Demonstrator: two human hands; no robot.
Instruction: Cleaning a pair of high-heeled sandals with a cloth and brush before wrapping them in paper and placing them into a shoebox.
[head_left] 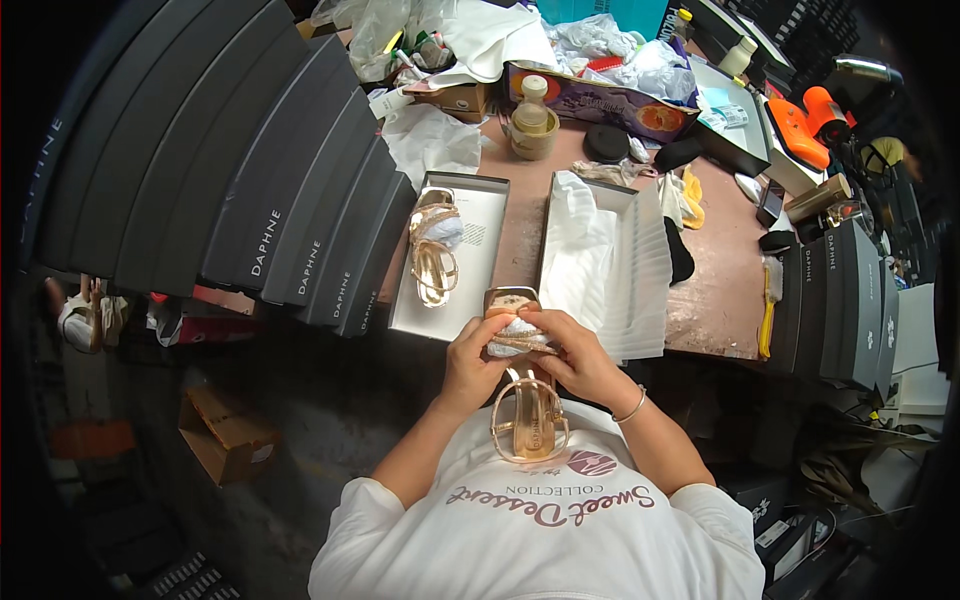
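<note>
A gold strappy sandal is between my hands, its toe pointing at the table and its heel end toward my chest. My left hand is closed on the left side of its front straps, and my right hand grips the right side. White paper is bunched under the straps near the toe. A matching gold sandal, also stuffed with pale paper, lies in a shallow dark box part with a white inside. To its right, an open shoe box holds white tissue and a ribbed white sheet.
Dark shoe boxes stand in a long row at left, more boxes at right. A bottle in a cup, a purple carton of plastic bags and an orange tool sit farther back. A brown carton is on the floor.
</note>
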